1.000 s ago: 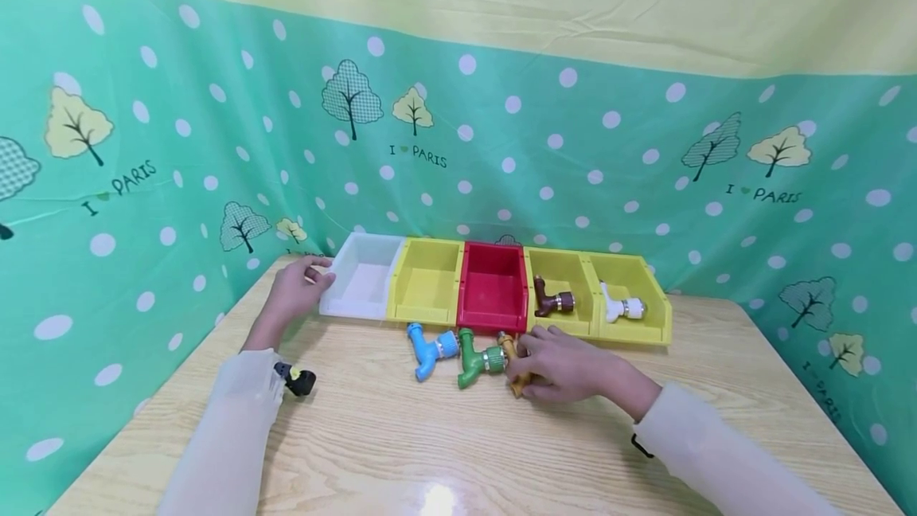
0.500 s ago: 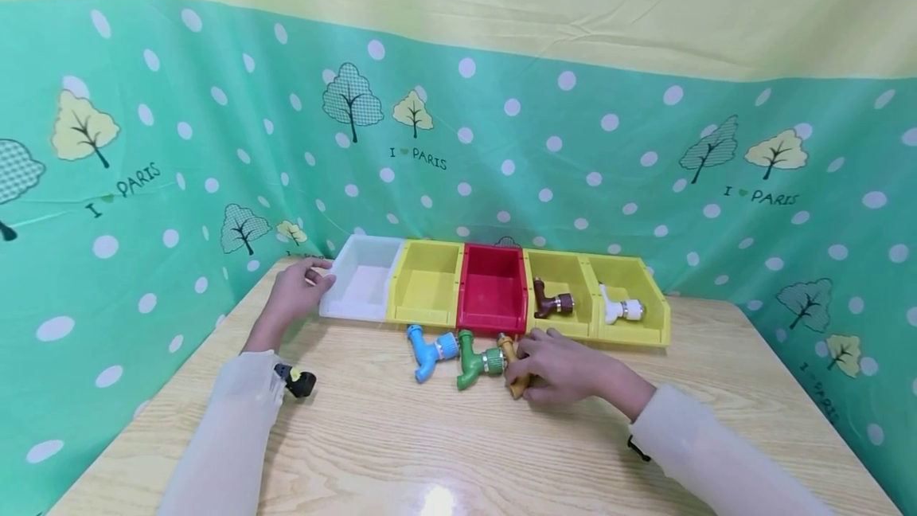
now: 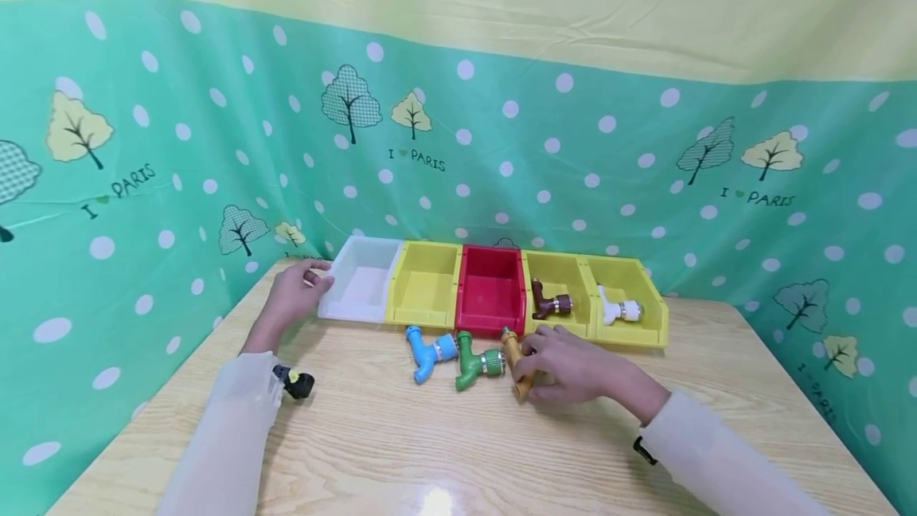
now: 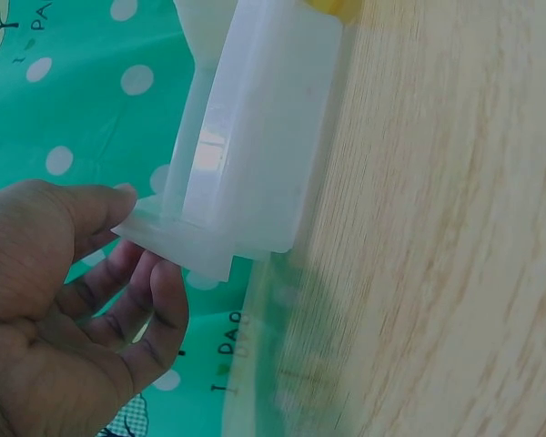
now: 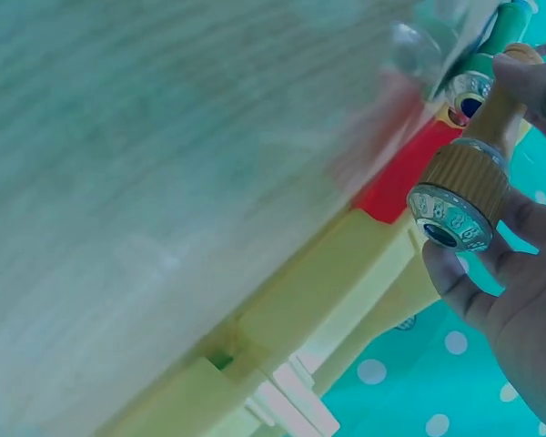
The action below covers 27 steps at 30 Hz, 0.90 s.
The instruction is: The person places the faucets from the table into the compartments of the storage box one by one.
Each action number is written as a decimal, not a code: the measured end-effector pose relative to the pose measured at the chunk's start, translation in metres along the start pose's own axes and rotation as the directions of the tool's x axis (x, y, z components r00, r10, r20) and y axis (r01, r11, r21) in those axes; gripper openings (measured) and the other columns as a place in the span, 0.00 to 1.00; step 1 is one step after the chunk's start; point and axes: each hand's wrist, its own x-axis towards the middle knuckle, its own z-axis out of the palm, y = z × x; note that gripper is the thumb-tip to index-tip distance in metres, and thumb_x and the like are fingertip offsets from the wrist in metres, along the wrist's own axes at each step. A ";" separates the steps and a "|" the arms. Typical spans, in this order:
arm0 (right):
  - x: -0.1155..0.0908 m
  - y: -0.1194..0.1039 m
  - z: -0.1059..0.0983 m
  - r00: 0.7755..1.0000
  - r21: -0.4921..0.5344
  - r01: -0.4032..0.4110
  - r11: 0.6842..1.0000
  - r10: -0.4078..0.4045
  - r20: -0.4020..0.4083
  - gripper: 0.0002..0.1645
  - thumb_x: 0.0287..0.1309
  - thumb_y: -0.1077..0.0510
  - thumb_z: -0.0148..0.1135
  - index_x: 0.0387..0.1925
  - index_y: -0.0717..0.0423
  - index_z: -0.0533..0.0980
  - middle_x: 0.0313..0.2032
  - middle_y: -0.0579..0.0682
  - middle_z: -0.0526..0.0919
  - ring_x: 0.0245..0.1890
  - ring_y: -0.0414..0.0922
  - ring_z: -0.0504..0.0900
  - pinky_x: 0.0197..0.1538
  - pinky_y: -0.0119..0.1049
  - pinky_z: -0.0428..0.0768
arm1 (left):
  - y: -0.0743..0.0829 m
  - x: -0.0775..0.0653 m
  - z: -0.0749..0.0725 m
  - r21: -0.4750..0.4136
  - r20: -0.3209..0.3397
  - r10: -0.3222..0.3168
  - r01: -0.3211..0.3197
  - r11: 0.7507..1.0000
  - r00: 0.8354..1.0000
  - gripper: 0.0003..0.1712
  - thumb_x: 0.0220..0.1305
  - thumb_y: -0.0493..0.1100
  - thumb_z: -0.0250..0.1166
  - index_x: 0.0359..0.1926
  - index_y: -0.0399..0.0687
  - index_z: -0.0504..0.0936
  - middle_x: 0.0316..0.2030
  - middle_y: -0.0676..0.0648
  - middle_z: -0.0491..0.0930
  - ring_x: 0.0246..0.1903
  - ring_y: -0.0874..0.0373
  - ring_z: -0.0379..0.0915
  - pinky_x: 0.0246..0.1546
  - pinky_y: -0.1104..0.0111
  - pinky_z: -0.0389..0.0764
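Note:
My left hand (image 3: 290,293) pinches the near-left rim of the translucent white bin (image 3: 361,305); in the left wrist view the thumb lies on top of the rim with curled fingers below. My right hand (image 3: 569,369) grips a tan tap (image 3: 514,350) in front of the red bin (image 3: 493,317). The right wrist view shows the tap's ribbed handle (image 5: 461,177) between thumb and fingers. Just left of it lie a green tap (image 3: 469,365) and a blue tap (image 3: 427,355) on the table.
Left of the red bin stands a yellow bin (image 3: 423,315). To its right, one yellow bin (image 3: 561,330) holds a dark brown tap (image 3: 548,302), and the end yellow bin (image 3: 641,334) holds a white tap (image 3: 618,309). A patterned cloth (image 3: 501,126) hangs behind the wooden table (image 3: 401,444).
The tan tap has shifted slightly right in my right hand and turned a little, standing farther from the green tap. My left hand keeps its place on the white bin.

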 end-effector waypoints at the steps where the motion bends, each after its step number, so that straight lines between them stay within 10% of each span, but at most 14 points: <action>1: 0.000 0.000 -0.002 1.000 -0.002 -0.001 1.000 0.001 -0.001 0.14 0.59 0.48 0.74 0.47 0.30 0.83 0.46 0.42 0.78 0.46 0.42 0.70 0.47 0.42 0.73 | -0.001 0.000 0.000 -0.001 0.001 0.000 0.000 1.000 1.000 0.24 0.77 0.48 0.59 0.65 0.38 0.75 0.45 0.37 0.79 0.41 0.45 0.76 0.36 0.62 0.80; 27: 0.042 0.012 -0.039 0.997 -0.090 -0.031 0.995 0.024 -0.073 0.17 0.56 0.48 0.77 0.49 0.35 0.85 0.45 0.44 0.79 0.47 0.43 0.72 0.49 0.43 0.75 | -0.004 0.002 0.001 0.010 -0.004 0.019 -0.019 1.000 1.000 0.23 0.77 0.48 0.59 0.64 0.38 0.75 0.44 0.37 0.79 0.40 0.45 0.76 0.35 0.62 0.80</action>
